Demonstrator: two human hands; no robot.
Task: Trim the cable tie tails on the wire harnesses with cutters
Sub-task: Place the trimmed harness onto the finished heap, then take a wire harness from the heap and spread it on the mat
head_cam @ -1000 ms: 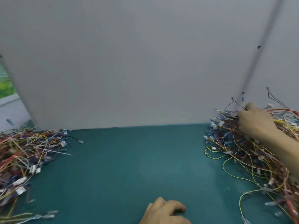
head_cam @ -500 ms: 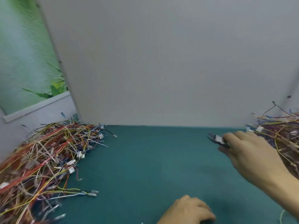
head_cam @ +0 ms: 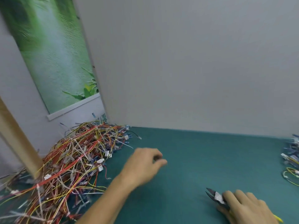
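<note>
Curled snug round the cutters point(head_cam: 216, 197) with the fingers point(head_cam: 240, 198) of the right hand point(head_cam: 249, 209), so finally got the tool. Was still rummaging in the right-hand pile point(head_cam: 292, 159) a second ago, came out holding the cutters half a second back, now parked low over the green mat point(head_cam: 202, 156), nose pointing up-left and well apart from any wire.

Loosely curled and gripping nothing on the left hand point(head_cam: 142, 166), as far as can be told through the blur. Was bunched up at the near edge before, now stretched out just beside the big left pile of wire harnesses point(head_cam: 77, 159), not touching it yet. Probably going for the next harness. No cable tie tail between the blades, so nothing cut yet. Plenty of what look like white tails sticking out of that left heap though, lol.
</note>
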